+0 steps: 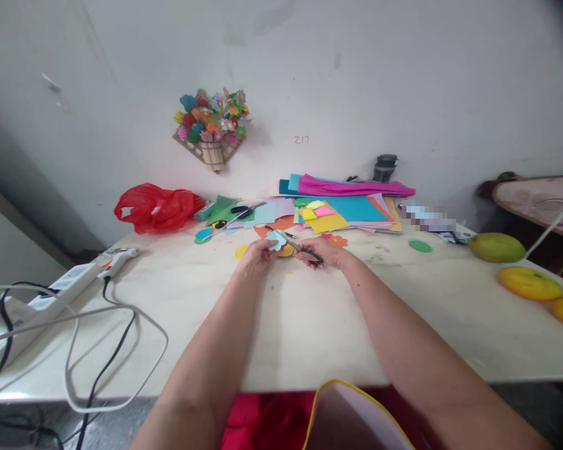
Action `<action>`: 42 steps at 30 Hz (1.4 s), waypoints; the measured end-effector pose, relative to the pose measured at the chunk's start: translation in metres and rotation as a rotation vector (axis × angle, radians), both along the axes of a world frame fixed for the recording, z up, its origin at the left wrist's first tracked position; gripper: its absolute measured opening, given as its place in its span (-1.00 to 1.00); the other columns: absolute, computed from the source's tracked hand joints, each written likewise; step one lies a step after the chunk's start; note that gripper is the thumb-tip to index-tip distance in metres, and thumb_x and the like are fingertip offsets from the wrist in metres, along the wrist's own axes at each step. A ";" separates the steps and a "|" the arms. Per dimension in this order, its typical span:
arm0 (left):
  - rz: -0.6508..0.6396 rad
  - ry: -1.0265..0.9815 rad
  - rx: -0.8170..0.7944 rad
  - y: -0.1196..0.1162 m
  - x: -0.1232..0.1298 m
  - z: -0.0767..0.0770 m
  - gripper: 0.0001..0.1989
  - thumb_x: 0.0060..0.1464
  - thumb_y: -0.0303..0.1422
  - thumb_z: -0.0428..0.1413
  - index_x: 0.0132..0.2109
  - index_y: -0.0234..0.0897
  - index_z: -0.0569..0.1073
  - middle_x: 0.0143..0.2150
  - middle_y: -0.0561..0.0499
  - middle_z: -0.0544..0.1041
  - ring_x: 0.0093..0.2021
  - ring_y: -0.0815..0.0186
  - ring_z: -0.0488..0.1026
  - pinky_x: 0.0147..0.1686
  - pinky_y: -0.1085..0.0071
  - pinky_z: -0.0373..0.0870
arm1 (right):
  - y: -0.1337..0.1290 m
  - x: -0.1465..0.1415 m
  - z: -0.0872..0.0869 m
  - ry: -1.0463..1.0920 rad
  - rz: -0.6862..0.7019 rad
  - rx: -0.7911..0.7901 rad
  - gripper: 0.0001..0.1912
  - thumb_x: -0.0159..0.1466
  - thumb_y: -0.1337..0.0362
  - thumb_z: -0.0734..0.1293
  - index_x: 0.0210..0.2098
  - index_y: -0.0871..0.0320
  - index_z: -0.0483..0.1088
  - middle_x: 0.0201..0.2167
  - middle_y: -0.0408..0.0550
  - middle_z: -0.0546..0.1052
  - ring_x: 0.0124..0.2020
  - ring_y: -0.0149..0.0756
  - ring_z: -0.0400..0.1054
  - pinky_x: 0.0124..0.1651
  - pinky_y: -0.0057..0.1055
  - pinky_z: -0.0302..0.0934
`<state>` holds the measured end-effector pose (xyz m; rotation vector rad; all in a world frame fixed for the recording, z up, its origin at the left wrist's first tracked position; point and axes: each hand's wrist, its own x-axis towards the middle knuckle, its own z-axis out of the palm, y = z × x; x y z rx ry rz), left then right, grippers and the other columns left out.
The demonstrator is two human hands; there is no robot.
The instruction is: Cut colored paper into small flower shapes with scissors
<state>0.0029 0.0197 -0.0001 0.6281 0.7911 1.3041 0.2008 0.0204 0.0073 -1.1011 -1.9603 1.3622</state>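
Note:
My left hand (259,255) pinches a light blue flower-shaped paper cutout (276,240) above the table. My right hand (323,251) is closed around the dark handles of a pair of scissors (291,242), whose blades reach left to the cutout's edge. Whether the blades are cutting the paper I cannot tell. Below and beside my hands lie a yellow paper piece (286,250) and another yellow piece (241,251). Just past my right hand is an orange flower cutout (338,240). A dark pen-like stick (289,235) lies behind the scissors.
Coloured sheets (356,209) are stacked at the back, with a second pair of scissors (244,211) to their left. A red plastic bag (154,206) sits back left. Power strips (70,284) and loose cables (164,337) cover the left side. Mangoes (530,282) lie at the right edge.

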 end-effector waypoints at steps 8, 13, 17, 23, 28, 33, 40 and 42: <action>0.025 -0.029 -0.011 0.000 0.003 0.000 -0.82 -0.14 -0.66 0.08 -0.32 -0.45 0.45 -0.36 -0.14 0.58 -0.35 0.22 0.57 -0.40 0.45 0.52 | 0.000 -0.003 0.000 0.051 -0.031 -0.027 -0.77 0.10 0.20 0.39 -0.33 0.20 0.34 -0.67 -0.24 0.36 -0.74 -0.53 0.22 -0.75 -0.61 -0.06; 0.051 -0.038 -0.011 0.001 0.005 -0.001 -0.81 -0.14 -0.67 0.07 -0.32 -0.43 0.46 -0.39 -0.11 0.58 -0.36 0.22 0.57 -0.40 0.44 0.52 | 0.006 -0.004 -0.008 0.071 -0.023 -0.001 -0.75 0.07 0.19 0.40 -0.32 0.19 0.35 -0.66 -0.24 0.36 -0.72 -0.51 0.22 -0.72 -0.58 0.02; 0.057 -0.033 -0.023 0.000 0.005 0.001 -0.82 -0.13 -0.67 0.07 -0.32 -0.45 0.45 -0.41 -0.12 0.58 -0.37 0.22 0.57 -0.40 0.44 0.52 | 0.005 -0.004 -0.007 0.090 -0.036 -0.024 -0.79 0.09 0.21 0.38 -0.34 0.19 0.35 -0.66 -0.23 0.36 -0.71 -0.51 0.22 -0.69 -0.57 0.05; 0.055 -0.036 -0.029 -0.003 0.007 0.004 -0.81 -0.11 -0.66 0.07 -0.29 -0.43 0.45 -0.41 -0.10 0.58 -0.36 0.23 0.57 -0.39 0.46 0.52 | 0.002 -0.006 -0.002 0.129 -0.035 -0.037 -0.79 0.05 0.24 0.40 -0.36 0.19 0.34 -0.68 -0.25 0.34 -0.71 -0.51 0.20 -0.69 -0.57 0.07; 0.036 -0.036 -0.034 -0.003 0.007 0.006 -0.79 -0.10 -0.65 0.08 -0.25 -0.44 0.45 -0.40 -0.11 0.58 -0.38 0.24 0.57 -0.39 0.46 0.52 | -0.005 -0.011 0.006 0.181 -0.060 -0.056 -0.76 -0.02 0.27 0.42 -0.41 0.21 0.32 -0.71 -0.29 0.30 -0.72 -0.52 0.16 -0.70 -0.57 0.07; 0.073 -0.051 -0.047 -0.006 0.012 0.011 -0.78 -0.10 -0.63 0.09 -0.23 -0.44 0.45 -0.41 -0.12 0.58 -0.42 0.23 0.56 -0.45 0.46 0.51 | -0.004 -0.013 0.003 0.188 -0.089 -0.013 -0.77 0.00 0.23 0.41 -0.41 0.21 0.33 -0.72 -0.27 0.31 -0.73 -0.52 0.16 -0.70 -0.58 0.03; 0.171 -0.091 -0.049 -0.010 0.024 0.015 -0.84 -0.08 -0.63 0.08 -0.29 -0.43 0.45 -0.46 -0.08 0.55 -0.44 0.30 0.55 -0.40 0.49 0.50 | -0.003 -0.016 -0.002 0.202 -0.122 0.025 -0.72 0.03 0.17 0.40 -0.33 0.21 0.36 -0.68 -0.23 0.36 -0.71 -0.51 0.20 -0.71 -0.59 -0.07; 0.182 -0.099 -0.038 -0.010 0.025 0.014 -0.89 -0.07 -0.62 0.08 -0.33 -0.43 0.45 -0.48 -0.08 0.55 -0.45 0.33 0.53 -0.40 0.51 0.49 | -0.005 -0.019 0.000 0.211 -0.138 0.000 -0.73 0.05 0.14 0.38 -0.36 0.20 0.35 -0.69 -0.23 0.36 -0.72 -0.50 0.20 -0.72 -0.59 -0.09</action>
